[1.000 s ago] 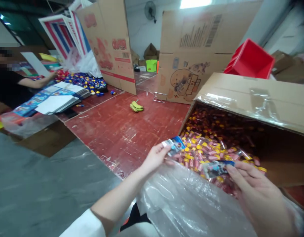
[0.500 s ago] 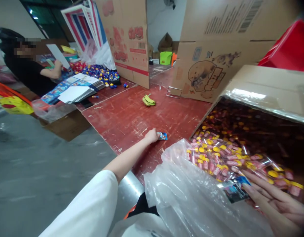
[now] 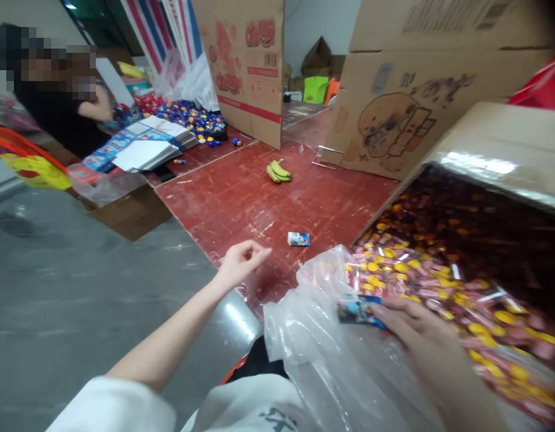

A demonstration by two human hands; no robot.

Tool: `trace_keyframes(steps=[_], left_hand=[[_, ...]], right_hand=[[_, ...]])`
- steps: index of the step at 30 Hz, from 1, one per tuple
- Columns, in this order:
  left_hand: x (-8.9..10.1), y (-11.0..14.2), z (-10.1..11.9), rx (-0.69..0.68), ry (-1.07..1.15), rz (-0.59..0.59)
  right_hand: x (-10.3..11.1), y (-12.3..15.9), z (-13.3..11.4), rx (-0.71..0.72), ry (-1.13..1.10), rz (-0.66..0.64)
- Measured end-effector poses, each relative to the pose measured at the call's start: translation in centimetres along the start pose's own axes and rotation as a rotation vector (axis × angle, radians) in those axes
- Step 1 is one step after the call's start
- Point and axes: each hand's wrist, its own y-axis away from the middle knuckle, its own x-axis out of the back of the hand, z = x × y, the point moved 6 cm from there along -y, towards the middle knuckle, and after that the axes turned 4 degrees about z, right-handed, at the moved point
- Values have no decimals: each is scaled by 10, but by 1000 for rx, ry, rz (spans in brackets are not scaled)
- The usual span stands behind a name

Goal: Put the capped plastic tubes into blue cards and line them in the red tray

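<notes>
My left hand (image 3: 241, 262) hovers over the near edge of the red table, holding nothing, its thumb and fingers slightly apart. Just beyond its fingertips, a small blue-and-white packet (image 3: 299, 239) lies flat on the tabletop. Between thumb and fingers, my right hand (image 3: 421, 336) grips a similar blue packet (image 3: 358, 309), blurred by motion, above a clear plastic liner (image 3: 313, 324). Beside that hand is an open cardboard box (image 3: 493, 141) full of small clear tubes (image 3: 407, 270) with yellow caps and pink contents.
Bananas (image 3: 279, 171) lie on the red table (image 3: 232, 198), before upright cardboard sheets (image 3: 248, 72). A wire stand (image 3: 326, 157) is near the right sheet. At the left, a person in black (image 3: 56, 114) sits by stacked cards (image 3: 144, 153) and a heap of blue pieces (image 3: 191, 120).
My left hand has let go of its packet, now on the table, and drawn back toward me and left. My right hand has moved left with its packet, away from the tubes.
</notes>
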Motion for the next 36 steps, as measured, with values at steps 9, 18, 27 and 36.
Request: trace_keyframes(steps=[9, 18, 27, 36], left_hand=[[-75, 72, 9, 245, 391, -299], [-78, 76, 34, 118, 280, -323], [-82, 90, 24, 250, 541, -295], [-47, 115, 44, -470, -229, -227]], right_hand=[[-53, 12, -4, -137, -182, -260], [-49, 27, -20, 4, -95, -243], [-56, 34, -18, 66, 13, -300], [-51, 67, -32, 684, 576, -278]])
